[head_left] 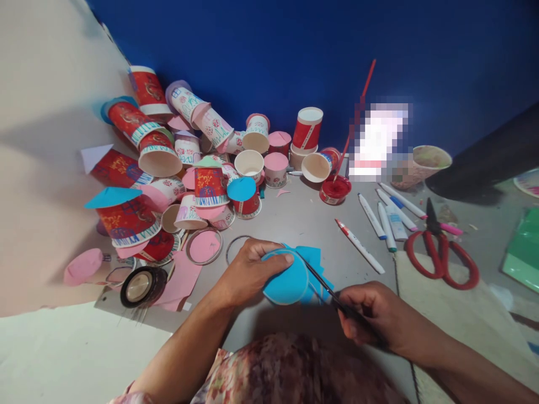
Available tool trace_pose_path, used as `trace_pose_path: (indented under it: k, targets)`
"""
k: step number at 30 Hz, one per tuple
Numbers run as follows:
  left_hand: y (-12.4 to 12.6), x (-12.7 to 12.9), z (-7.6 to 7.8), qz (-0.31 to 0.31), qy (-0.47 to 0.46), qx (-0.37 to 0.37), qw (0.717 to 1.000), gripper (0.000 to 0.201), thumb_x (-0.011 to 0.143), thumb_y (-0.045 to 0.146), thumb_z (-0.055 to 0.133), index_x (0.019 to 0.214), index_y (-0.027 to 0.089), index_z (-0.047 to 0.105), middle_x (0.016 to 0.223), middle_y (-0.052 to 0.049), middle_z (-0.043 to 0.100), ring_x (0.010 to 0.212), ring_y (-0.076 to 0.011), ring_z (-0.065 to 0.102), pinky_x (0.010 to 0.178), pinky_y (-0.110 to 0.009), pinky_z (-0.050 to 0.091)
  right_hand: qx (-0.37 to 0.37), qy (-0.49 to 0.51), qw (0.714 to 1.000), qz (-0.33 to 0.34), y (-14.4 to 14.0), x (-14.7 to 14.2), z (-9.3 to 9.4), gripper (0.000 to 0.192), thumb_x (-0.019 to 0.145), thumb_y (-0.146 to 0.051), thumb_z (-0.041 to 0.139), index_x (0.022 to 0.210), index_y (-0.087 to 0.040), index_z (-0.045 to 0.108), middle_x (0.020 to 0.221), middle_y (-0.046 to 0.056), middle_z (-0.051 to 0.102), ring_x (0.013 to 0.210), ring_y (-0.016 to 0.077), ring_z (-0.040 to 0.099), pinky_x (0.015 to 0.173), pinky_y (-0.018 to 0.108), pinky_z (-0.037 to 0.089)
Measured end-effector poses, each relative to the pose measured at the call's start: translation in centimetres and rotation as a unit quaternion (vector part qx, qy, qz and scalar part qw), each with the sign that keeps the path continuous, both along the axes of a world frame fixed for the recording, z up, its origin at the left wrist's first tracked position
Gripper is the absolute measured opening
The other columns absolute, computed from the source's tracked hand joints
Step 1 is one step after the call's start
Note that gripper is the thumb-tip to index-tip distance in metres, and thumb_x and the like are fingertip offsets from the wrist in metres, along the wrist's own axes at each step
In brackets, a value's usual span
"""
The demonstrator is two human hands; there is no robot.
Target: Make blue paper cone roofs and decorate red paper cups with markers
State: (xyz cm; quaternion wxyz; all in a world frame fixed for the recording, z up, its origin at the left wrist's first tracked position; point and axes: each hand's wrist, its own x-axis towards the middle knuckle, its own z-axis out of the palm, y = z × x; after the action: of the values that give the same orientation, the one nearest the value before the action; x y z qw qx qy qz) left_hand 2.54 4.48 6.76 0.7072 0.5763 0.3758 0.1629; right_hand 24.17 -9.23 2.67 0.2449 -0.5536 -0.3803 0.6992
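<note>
Blue paper piece [290,278] sits low centre on the grey worktop [307,221], just in front of you. A ring-shaped rim lies along its rounded edge. Your left hand [248,269] is closed on it from the left, fingers curled over the top edge, thumb side under. More blue paper offcuts fan out behind it to the right.

Your right hand [370,317] is clenched around a thin dark tool [324,283] whose tip lies against the blue piece's right side. Can't tell if it's a blade or small scissors.

Further out: white markers [381,219] lie side by side right of centre, red-handled scissors [442,252] beside them. A red paint pot [334,189] with a brush stands behind the markers. Left and back, a heap of decorated paper cups [202,163] is piled against the blue wall [295,50], some capped with pink or blue discs. A tape roll [143,286] and pink paper scraps [181,280] lie at near left. Green sheet [524,249] at the far right edge.
</note>
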Motion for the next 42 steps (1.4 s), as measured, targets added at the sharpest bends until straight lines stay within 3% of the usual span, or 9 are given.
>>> trace_pose_path:
  k: [7, 18, 23, 34, 42]
  targets:
    - [0.0, -0.1, 0.1, -0.031, -0.007, -0.013, 0.999, 0.037, 0.081, 0.039, 0.071, 0.057, 0.014, 0.056, 0.057, 0.003, 0.047, 0.055, -0.0081, 0.039, 0.051, -0.021, 0.035, 0.029, -0.012, 0.999, 0.034, -0.3, 0.3, -0.6, 0.026, 0.081, -0.036, 0.070, 0.065, -0.019, 0.061, 0.063, 0.000, 0.066, 0.056, 0.0114, 0.052, 0.051, 0.022, 0.033]
    - [0.3, -0.4, 0.1, -0.029, 0.001, -0.057, 0.998, 0.034, 0.077, 0.040, 0.076, 0.062, 0.012, 0.064, 0.057, 0.001, 0.053, 0.053, -0.0085, 0.044, 0.052, -0.021, 0.039, 0.020, -0.004, 1.000, 0.018, -0.3, 0.2, -0.6, 0.017, 0.077, -0.022, 0.065, 0.062, -0.018, 0.057, 0.057, -0.003, 0.062, 0.051, 0.0089, 0.046, 0.049, 0.022, 0.028]
    - [0.4, -0.5, 0.0, -0.006, 0.000, -0.042, 0.999, 0.038, 0.078, 0.042, 0.075, 0.060, 0.013, 0.060, 0.055, 0.003, 0.049, 0.051, -0.0072, 0.041, 0.048, -0.020, 0.035, 0.018, -0.019, 0.999, 0.024, -0.3, 0.2, -0.5, 0.019, 0.077, -0.022, 0.064, 0.061, -0.018, 0.056, 0.056, -0.003, 0.060, 0.051, 0.0089, 0.046, 0.049, 0.022, 0.028]
    - [0.2, -0.4, -0.1, -0.040, 0.014, -0.042, 0.998, 0.034, 0.078, 0.039, 0.073, 0.062, 0.012, 0.062, 0.057, 0.003, 0.049, 0.053, -0.0076, 0.041, 0.050, -0.020, 0.037, 0.031, -0.016, 0.999, 0.034, -0.2, 0.3, -0.4, 0.023, 0.080, -0.032, 0.070, 0.064, -0.018, 0.058, 0.062, 0.000, 0.066, 0.055, 0.0111, 0.051, 0.052, 0.023, 0.032]
    - [0.3, -0.5, 0.0, -0.059, 0.011, -0.055, 0.997, 0.033, 0.079, 0.035, 0.072, 0.058, 0.013, 0.059, 0.055, 0.004, 0.046, 0.051, -0.0065, 0.038, 0.049, -0.020, 0.036, 0.023, -0.043, 0.997, 0.054, 0.1, 0.1, 0.6, 0.013, 0.073, -0.020, 0.066, 0.063, -0.018, 0.058, 0.061, -0.001, 0.064, 0.057, 0.0112, 0.050, 0.053, 0.023, 0.033]
